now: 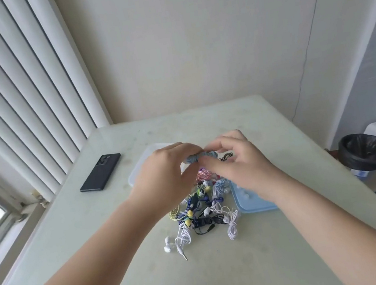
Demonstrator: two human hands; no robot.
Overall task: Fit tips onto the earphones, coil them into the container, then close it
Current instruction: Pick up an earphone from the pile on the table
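A pale green surface (pixel 92 231) fills the lower half of the frame, with white vertical blinds (pixel 12 84) at the upper left. At the right edge stands a bin (pixel 369 155) lined with a black bag, off the surface.

Two bare forearms reach in from the bottom corners and meet at mid-frame. The left grip (pixel 162 176) and the right grip (pixel 236 159) both have their fingers curled and pinch the same small bundle, one at each end.

Behind the left grip sits a clear container (pixel 140 167), mostly hidden. Under the right wrist lies a shallow blue tray (pixel 254 207) with a few small white pieces in it, too small to name. A dark phone (pixel 100 172) lies face down at the left, well apart from the rest.

Below the grips a loose pile of earphones (pixel 200 211) in white, dark blue, yellow and pink spreads over the surface. The bundle in the grips is a pair of light blue earphones (pixel 200 157), coiled, held in the air above the far end of the pile, just beside the container.
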